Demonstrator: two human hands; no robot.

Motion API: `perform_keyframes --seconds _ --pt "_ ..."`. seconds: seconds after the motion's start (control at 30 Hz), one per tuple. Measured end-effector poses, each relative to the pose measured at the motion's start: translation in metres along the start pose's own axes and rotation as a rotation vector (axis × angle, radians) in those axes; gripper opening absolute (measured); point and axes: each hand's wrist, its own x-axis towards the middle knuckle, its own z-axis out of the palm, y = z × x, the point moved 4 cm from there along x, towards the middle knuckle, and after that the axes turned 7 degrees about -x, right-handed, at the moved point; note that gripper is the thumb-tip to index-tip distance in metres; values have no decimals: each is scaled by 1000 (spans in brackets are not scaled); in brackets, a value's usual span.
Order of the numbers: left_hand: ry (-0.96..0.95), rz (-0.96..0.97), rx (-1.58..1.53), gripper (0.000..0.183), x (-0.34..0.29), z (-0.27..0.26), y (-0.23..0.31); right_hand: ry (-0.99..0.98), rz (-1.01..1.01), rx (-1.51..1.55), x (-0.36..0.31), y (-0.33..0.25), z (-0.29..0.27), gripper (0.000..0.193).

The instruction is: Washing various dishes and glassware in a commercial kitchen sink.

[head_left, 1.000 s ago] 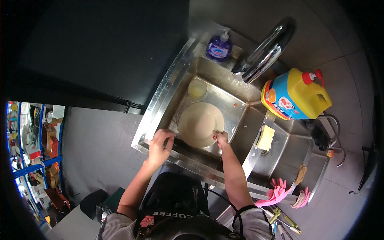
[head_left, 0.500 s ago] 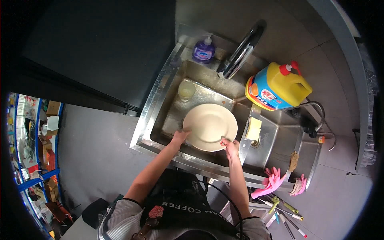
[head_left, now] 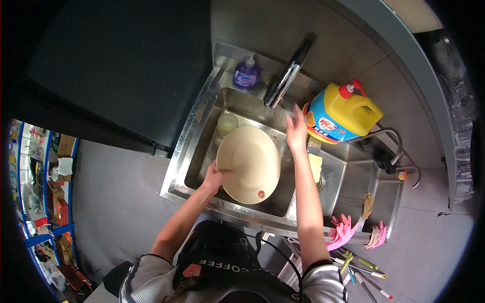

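Head view: holding plate by rim, just right of left grip; with right grip spread, empty, near tap. Probably stiff, slippery, breakable; best held by opposite edges.

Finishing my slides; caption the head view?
Left hand holds a cream plate at the sink; right hand open near the faucet.

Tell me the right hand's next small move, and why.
Probably reach on to the faucet: the empty right hand is already close to its spout, no stream of water is visible, and the left hand alone holds the plate over the sink.
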Motion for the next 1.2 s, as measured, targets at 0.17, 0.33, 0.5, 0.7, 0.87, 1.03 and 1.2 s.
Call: perform_keyframes --seconds 0.17,0.33,0.5,0.7,0.87,1.03,1.2 --pt "30 -1 -69 46 -3 -2 4 -93 -106 -390 74 22 33 26" --pt "79 31 -133 45 -6 -14 21 -24 -129 -526 59 10 35 21" --pt "123 47 -189 44 1 -20 21 -1 -165 -575 47 11 39 18" --pt "105 -8 -157 44 2 -13 26 49 -219 -521 46 13 37 17" --pt "127 -8 -153 45 2 -11 23 8 -163 -472 50 16 32 17" --pt "111 20 -135 43 1 -9 24 -54 -142 -465 52 15 30 18" --pt "131 26 -118 45 6 -12 21 177 -296 -249 31 -20 15 28"
